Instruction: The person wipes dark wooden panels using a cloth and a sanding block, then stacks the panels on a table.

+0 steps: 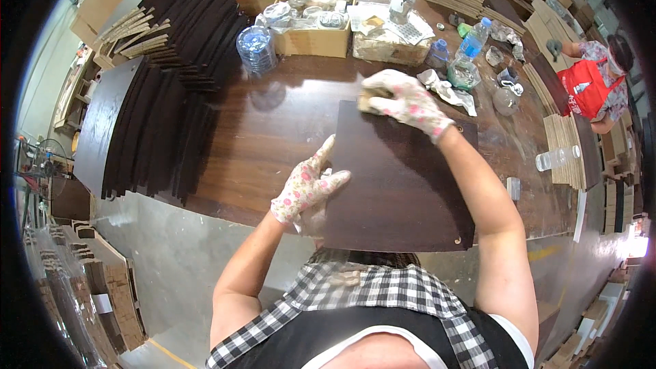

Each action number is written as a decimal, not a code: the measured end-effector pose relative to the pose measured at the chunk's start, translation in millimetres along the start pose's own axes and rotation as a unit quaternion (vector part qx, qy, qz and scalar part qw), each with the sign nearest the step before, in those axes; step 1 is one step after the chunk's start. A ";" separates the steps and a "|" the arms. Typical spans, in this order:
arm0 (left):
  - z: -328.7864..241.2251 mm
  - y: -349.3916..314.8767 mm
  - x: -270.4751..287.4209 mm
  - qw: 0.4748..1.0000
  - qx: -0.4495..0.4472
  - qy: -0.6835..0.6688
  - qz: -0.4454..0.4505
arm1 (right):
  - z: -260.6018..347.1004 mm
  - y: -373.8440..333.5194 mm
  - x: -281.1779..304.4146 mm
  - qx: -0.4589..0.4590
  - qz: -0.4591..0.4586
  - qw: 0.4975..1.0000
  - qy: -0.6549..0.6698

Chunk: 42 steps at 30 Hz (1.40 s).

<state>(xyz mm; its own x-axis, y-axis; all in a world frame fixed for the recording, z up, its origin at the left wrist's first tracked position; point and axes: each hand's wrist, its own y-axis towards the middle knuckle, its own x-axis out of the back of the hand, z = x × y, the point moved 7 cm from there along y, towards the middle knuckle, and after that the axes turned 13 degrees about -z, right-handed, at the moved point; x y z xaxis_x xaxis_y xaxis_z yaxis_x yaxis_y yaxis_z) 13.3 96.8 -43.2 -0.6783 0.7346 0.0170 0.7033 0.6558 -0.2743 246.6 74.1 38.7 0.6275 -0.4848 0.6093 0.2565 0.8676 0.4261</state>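
A dark brown flat panel lies in front of me, its near edge jutting past the table's front edge. My right hand, in a flowered glove, closes round a small tan block at the panel's far left corner. Whether the block is sponge or something harder I cannot make out. My left hand, gloved alike, rests at the panel's left edge with thumb and forefinger spread; its other fingers are partly hidden. Small holes show near the panel's right corners.
Stacked dark panels rise on the left. Behind stand a blue-tinted plastic jug, a cardboard box of supplies and a water bottle. A clear bottle lies at right. A person in a red apron works beyond.
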 end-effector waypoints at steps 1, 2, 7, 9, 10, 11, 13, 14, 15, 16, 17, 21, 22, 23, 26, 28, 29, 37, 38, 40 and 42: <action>-4.6 -1.1 -2.5 1.000 -0.005 -0.022 0.005 | 11.7 11.5 -15.5 0.040 0.016 0.999 -0.002; -9.6 -2.3 -1.9 0.999 -0.004 0.038 -0.007 | 16.8 20.5 -27.7 0.044 0.021 0.999 0.004; -21.8 -5.4 1.2 0.975 -0.097 0.190 -0.068 | 6.9 23.8 -15.2 0.092 0.052 0.994 -0.018; -23.2 -12.3 2.3 0.963 -0.195 0.157 -0.101 | -7.4 3.1 24.5 0.052 0.063 0.997 0.002; -27.9 -12.9 0.1 0.934 -0.249 0.233 -0.107 | -30.0 -12.3 53.9 0.008 0.076 0.997 -0.027; -36.6 -16.1 -5.5 0.915 -0.253 0.287 -0.128 | -49.7 -33.3 87.3 0.035 0.041 0.998 -0.041; -45.4 -19.7 -16.8 0.900 -0.257 0.324 -0.137 | -76.9 -77.2 154.9 -0.101 0.019 0.990 -0.096; -52.3 -21.9 -24.6 0.866 -0.291 0.384 -0.135 | -107.5 -109.9 182.7 -0.264 -0.014 0.964 -0.029; -53.8 -21.8 -29.2 0.851 -0.312 0.401 -0.129 | -112.6 -123.6 202.8 -0.284 -0.053 0.956 -0.050; -54.4 -21.7 -33.6 0.836 -0.334 0.418 -0.123 | -115.0 -127.7 213.2 -0.249 -0.079 0.960 -0.105; -55.6 -22.0 -39.0 0.820 -0.355 0.434 -0.118 | -116.3 -131.3 221.0 -0.213 -0.104 0.958 -0.160; -58.7 -18.5 -46.2 0.798 -0.374 0.459 -0.113 | -110.0 -123.4 195.0 -0.157 -0.176 0.960 -0.149; -58.3 -17.9 -47.5 0.796 -0.368 0.466 -0.112 | -115.0 -128.5 188.6 -0.178 -0.193 0.959 -0.103; -58.9 -16.3 -49.3 0.798 -0.366 0.464 -0.113 | -118.1 -135.2 184.2 -0.198 -0.210 0.956 -0.057; -55.4 -22.3 -49.7 0.803 -0.365 0.454 -0.125 | -86.6 -165.0 186.7 -0.218 -0.207 0.952 -0.066; -53.4 -20.7 -50.0 0.792 -0.388 0.454 -0.130 | -62.9 -198.6 185.5 -0.214 -0.202 0.953 -0.076; -50.7 -18.7 -49.4 0.788 -0.388 0.460 -0.133 | -52.7 -220.6 181.5 -0.256 -0.197 0.945 -0.047; -40.6 -13.6 -45.7 0.799 -0.406 0.422 -0.135 | 58.3 -373.2 173.5 -0.297 -0.216 0.930 0.024; -39.5 -14.2 -45.1 0.796 -0.420 0.415 -0.135 | 59.7 -379.6 172.1 -0.305 -0.280 0.910 0.026; -36.7 -11.9 -43.6 0.799 -0.423 0.407 -0.131 | 66.6 -379.5 164.0 -0.283 -0.395 0.873 -0.044; -37.0 -10.6 -43.7 0.799 -0.433 0.398 -0.125 | 72.0 -375.8 143.4 -0.258 -0.453 0.841 -0.142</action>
<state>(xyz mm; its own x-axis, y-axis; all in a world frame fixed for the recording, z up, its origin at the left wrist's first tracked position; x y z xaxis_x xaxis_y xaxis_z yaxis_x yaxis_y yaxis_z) 43.4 64.3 -5.5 -0.7132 0.2143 0.6674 0.6840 0.4211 0.5957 187.2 -329.4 14.1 -0.1801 -0.9165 0.3572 0.8658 0.0246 0.4998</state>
